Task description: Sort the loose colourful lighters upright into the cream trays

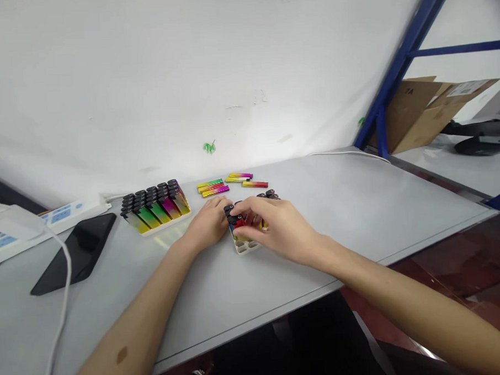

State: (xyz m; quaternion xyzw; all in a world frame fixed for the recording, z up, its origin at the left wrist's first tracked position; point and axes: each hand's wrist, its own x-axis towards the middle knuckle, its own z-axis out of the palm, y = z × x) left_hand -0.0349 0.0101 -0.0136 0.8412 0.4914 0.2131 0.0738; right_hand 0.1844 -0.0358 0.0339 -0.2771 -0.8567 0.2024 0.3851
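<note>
A small white tray with slots stands on the table in front of me, partly filled with upright black-topped lighters. My left hand lies against its left side with curled fingers, holding it; the fingertips are partly hidden behind the lighters. Over the tray, my right hand is closed, thumb and fingers pinching a colourful lighter near the front left slots. Bare slots show at the tray's front edge. Behind the hands lie several loose shiny lighter sleeves in yellow, green, red and purple.
Left of my hands stands a full tray of lighters. A black phone, a white power strip and a white cable lie further left. The wall rises behind the table; a blue frame and cardboard box are at right.
</note>
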